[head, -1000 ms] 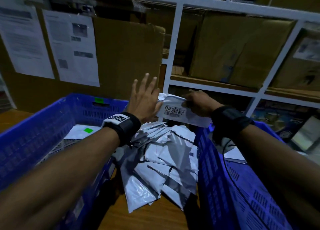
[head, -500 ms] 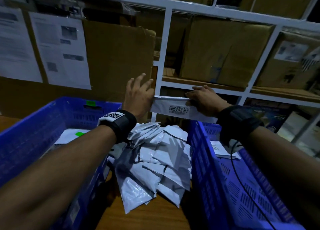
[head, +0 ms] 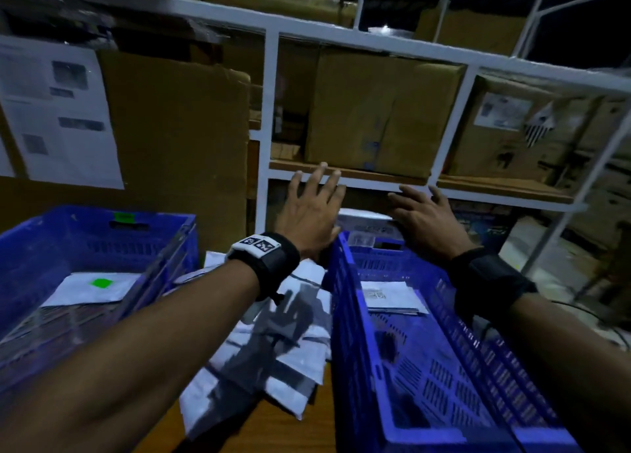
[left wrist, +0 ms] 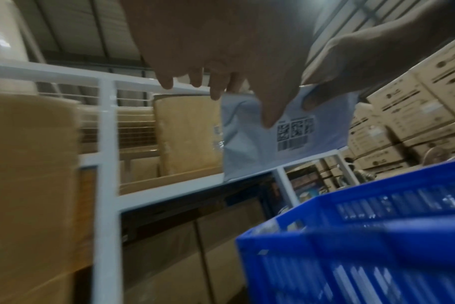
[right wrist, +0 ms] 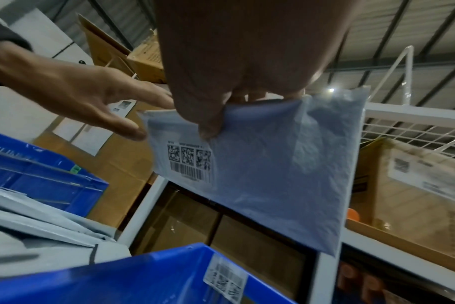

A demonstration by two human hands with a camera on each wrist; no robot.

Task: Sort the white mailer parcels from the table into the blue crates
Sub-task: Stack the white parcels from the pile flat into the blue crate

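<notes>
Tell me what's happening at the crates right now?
A person is sorting parcels. The right hand pinches a white parcel by its top edge, above the far end of the right-hand blue crate. The left hand, fingers spread, is at the parcel's left edge. That crate already holds one parcel. A heap of parcels waits on the table between the two crates, and the left crate holds one with a green sticker.

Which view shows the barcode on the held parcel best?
Right wrist: the parcel faces the camera, its barcode sharp beneath the right hand. Left wrist shows it smaller and blurred. Head shows only the parcel's top edge between the hands.
</notes>
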